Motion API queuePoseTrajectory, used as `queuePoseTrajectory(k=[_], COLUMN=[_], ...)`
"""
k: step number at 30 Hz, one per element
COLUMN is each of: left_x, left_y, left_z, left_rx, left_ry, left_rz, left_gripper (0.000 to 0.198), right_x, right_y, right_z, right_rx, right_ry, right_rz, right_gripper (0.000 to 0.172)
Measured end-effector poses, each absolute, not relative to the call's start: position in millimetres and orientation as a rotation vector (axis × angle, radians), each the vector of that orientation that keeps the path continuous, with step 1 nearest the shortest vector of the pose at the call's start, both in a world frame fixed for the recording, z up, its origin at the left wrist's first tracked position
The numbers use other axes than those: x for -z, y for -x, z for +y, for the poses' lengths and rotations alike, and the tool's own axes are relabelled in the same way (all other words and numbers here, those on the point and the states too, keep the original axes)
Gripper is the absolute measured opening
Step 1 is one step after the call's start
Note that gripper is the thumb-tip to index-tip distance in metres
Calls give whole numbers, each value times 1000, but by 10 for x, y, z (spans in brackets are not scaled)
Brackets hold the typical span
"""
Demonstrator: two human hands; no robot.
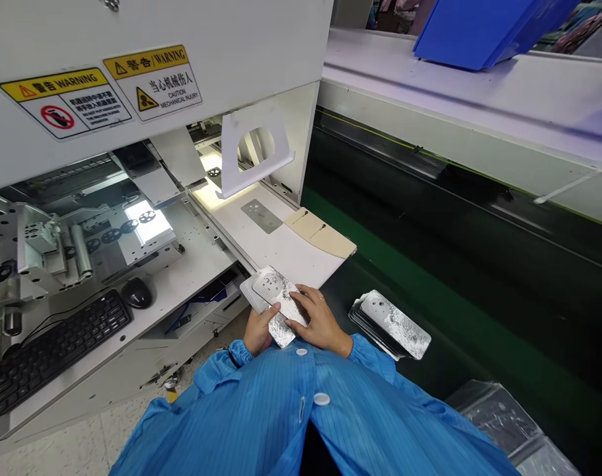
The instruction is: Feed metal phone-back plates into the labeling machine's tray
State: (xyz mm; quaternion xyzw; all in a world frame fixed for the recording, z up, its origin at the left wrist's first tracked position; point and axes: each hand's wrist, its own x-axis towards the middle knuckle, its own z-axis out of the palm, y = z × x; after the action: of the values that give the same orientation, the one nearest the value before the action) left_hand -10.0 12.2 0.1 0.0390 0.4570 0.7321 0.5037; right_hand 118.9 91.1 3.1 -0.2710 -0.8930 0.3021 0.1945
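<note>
Close to my body, my left hand (261,330) is closed round the lower left side of several silver, foil-like phone-back sheets (275,284), its thumb on top. The sheets have rounded corners and a cluster of round holes at the upper end. My right hand (318,318) rests on the right side of the top sheet, thumb and fingers pressed on its crinkled surface. A stack of similar sheets (397,324) lies to the right on the dark green belt. A grey phone-shaped piece (261,216) lies flat on the white machine plate (285,254).
The white machine (261,39) with warning labels rises in front. A tan plate (320,231) juts toward the belt (380,244). Keyboard (57,350) and mouse (137,293) sit at left. Clear plastic bags (503,423) lie lower right; a blue bin (479,33) stands on the upper shelf.
</note>
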Motion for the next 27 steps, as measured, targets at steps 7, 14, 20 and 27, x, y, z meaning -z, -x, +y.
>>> queuePoseTrajectory(k=[7,14,20,27], left_x=[34,25,56,9], left_y=[106,105,122,135], left_z=[116,105,86,75], left_rx=[-1786,-1788,-1755,-1714], left_ry=[-106,-73,-125,-132], left_rz=[1092,1075,1079,1041], left_gripper=[67,67,58,51], right_x=[-23,-47,-21,93], right_y=[-1194,-1219,-1266,-1254], right_z=[915,954,1162,1610], right_rx=[-824,-814,-660,-503], right_ry=[731,755,863,1098], right_rz=[-2495,-2476,-2442,-2455], right_gripper=[56,53,49,49])
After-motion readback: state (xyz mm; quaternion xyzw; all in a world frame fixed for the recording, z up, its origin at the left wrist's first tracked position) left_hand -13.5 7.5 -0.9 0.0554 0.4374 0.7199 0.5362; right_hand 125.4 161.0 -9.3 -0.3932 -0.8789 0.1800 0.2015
